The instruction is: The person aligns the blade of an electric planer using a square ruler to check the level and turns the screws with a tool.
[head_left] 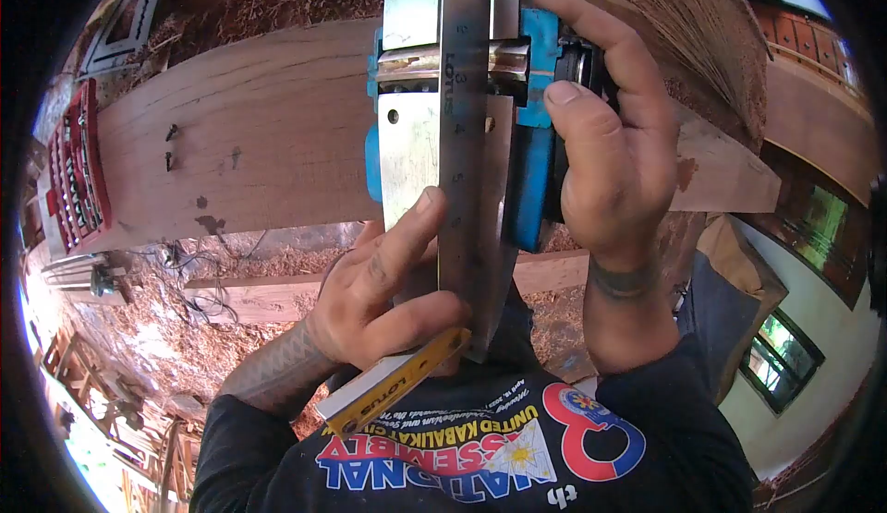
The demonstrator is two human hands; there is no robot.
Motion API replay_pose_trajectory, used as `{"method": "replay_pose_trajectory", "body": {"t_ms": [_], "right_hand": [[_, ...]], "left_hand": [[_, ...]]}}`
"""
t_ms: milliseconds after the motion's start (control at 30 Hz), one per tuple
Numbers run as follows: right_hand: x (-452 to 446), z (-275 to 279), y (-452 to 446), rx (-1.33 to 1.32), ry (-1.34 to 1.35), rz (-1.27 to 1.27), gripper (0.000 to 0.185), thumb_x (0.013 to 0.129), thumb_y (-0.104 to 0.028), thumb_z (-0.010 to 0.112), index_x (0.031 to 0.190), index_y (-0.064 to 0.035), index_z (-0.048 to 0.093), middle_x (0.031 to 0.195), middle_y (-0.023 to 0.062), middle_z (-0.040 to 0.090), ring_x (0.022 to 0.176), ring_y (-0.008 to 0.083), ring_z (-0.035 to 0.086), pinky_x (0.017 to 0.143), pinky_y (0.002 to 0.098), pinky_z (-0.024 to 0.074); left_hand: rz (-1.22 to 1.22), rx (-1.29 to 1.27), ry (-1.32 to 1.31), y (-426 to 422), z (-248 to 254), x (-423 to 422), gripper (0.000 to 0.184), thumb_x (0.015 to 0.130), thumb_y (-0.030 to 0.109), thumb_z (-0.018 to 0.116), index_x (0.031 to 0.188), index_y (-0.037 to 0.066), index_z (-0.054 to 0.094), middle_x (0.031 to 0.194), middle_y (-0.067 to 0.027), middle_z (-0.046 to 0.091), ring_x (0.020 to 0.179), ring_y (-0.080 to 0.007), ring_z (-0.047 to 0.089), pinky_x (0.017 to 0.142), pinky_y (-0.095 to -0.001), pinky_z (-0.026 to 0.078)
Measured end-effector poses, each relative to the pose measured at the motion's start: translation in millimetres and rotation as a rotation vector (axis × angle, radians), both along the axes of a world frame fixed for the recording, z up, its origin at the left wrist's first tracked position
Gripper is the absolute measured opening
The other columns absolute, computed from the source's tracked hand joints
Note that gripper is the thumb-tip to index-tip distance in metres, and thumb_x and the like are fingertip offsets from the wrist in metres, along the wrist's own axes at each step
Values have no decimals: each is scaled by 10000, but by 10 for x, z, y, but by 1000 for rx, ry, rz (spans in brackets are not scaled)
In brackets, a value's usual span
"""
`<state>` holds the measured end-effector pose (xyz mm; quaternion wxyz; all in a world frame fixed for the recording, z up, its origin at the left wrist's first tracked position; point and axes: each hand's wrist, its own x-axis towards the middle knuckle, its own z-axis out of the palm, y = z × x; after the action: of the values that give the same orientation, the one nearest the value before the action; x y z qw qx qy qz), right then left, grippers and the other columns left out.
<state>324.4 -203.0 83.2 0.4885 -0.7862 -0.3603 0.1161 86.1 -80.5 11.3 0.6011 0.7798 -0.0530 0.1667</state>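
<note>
A blue electric planer (533, 181) is turned with its metal sole (407, 162) and cutter drum (407, 62) facing up at me. Along the sole lies the steel blade of a Lotus try square (465, 162), crossing the drum. My left hand (388, 291) is closed around the square near its yellow-edged stock, index finger stretched along the blade. At the planer's right side, my right hand (619, 134) grips the body, thumb and fingers on the blue housing; the palm side of that hold is partly hidden.
Beneath the planer is a wide wooden plank (268, 125) with two small dark screw-like pieces (170, 148) on it. A red case of bits (78, 171) sits at its left end. Wood shavings (148, 328) cover the ground. Thin sticks (688, 33) lie at upper right.
</note>
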Motion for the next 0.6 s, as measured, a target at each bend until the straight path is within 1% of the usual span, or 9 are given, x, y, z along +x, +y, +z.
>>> {"method": "replay_pose_trajectory", "body": {"t_ms": [100, 167, 267, 467, 600], "right_hand": [[-8, 4, 10, 11, 43, -7, 497, 974, -68, 548, 1440, 60, 665, 1201, 83, 730, 944, 81, 608, 888, 237, 493], [-48, 32, 42, 29, 121, -29, 494, 978, -69, 548, 1441, 60, 664, 1198, 80, 730, 944, 80, 607, 888, 236, 493], [-55, 33, 25, 23, 131, -32, 491, 983, -71, 548, 1443, 61, 663, 1196, 80, 730, 955, 81, 611, 896, 236, 492], [-54, -3, 43, 95, 152, -28, 532, 948, -71, 540, 1450, 65, 656, 1238, 102, 735, 1027, 105, 648, 958, 264, 509], [-24, 39, 3, 30, 140, 7, 552, 927, -75, 530, 1446, 69, 654, 1282, 130, 732, 1077, 136, 671, 1006, 297, 521]], "left_hand": [[3, 3, -21, 12, -4, 12, 296, 834, 217, 849, 1109, 147, 765, 1638, -485, 401, 1298, -542, 710, 915, -564, 641], [3, 7, -22, 11, -17, 13, 293, 835, 217, 848, 1106, 146, 764, 1635, -484, 406, 1297, -542, 710, 918, -560, 643], [-2, 13, -24, 19, -8, 12, 288, 836, 216, 847, 1101, 144, 763, 1631, -483, 413, 1296, -541, 710, 923, -553, 645], [-18, 6, -8, 26, -30, 0, 278, 838, 213, 846, 1092, 141, 760, 1621, -481, 427, 1294, -540, 710, 933, -539, 650], [-49, -19, 32, 27, -35, -43, 273, 839, 213, 845, 1089, 141, 759, 1620, -480, 429, 1297, -538, 709, 938, -534, 652]]}}
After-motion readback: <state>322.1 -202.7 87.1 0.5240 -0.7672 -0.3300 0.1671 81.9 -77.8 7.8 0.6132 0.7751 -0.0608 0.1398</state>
